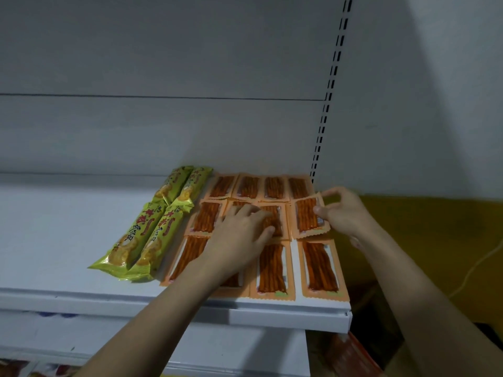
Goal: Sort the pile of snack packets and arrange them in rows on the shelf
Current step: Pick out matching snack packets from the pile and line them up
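Shelf: a white metal shelf (68,240) with a raised front lip; it carries all the packets on its right half, the left half bare white.
Back wall: a pale grey back panel (163,63) with one thin horizontal seam; a slotted upright (330,85) with paired dark slots runs up at the shelf's right end.
Room: to the right of the shelf, a yellow wall (435,227) with a pale cable (479,268) hanging across it; dim light throughout.
Lower shelf: a second white shelf (190,346) below, with blurred packets at its left edge that cannot be made out.
Orange packets: orange spicy-strip packets (272,268) lie flat in rows, edges touching, filling the right end from back panel to front lip.
Green packets: four green biscuit packets (152,235) lie in two pairs just left of the orange ones, one pair behind the other.
Left hand: the left hand (245,229) rests fingers spread and flat on packets in the middle row, its grip apart.
Right hand: the right hand (343,210) pinches the orange packet (309,217) at the middle row's right end, grip clamped on its right edge, that edge lifted and tilted.
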Motion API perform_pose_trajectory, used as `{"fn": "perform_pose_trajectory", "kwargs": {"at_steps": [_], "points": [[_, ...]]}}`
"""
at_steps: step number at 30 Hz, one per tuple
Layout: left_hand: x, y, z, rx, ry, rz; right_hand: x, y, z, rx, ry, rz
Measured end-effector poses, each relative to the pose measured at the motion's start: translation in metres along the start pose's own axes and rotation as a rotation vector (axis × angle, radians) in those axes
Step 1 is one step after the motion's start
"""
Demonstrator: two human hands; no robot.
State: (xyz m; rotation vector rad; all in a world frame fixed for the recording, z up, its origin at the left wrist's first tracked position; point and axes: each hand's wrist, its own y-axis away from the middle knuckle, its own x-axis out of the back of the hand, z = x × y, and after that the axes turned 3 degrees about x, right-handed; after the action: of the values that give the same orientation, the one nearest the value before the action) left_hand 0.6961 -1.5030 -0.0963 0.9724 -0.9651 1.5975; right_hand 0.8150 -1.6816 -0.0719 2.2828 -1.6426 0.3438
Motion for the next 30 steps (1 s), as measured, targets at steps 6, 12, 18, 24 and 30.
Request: {"fn": "perform_pose_trajectory", "kwargs": {"at_steps": [6,12,18,24,30], "points": [[-0.009,-0.004,0.003,0.001,-0.056,-0.107,-0.005,-0.012,0.02,0.042,0.295,0.043],[-0.01,-0.009,-0.001,-0.003,-0.067,-0.126,-0.014,-0.013,0.026,0.16,0.563,0.188],[0.023,0.001,-0.01,-0.049,-0.109,0.035,-0.045,0.003,-0.022,0.425,0.503,0.165],[0.092,0.045,-0.085,0.096,-0.191,0.183,-0.151,0.028,-0.084,0.594,0.474,-0.141],[0.158,0.141,-0.216,0.376,-0.21,0.227,-0.293,0.079,-0.138,0.702,0.52,-0.441]]}}
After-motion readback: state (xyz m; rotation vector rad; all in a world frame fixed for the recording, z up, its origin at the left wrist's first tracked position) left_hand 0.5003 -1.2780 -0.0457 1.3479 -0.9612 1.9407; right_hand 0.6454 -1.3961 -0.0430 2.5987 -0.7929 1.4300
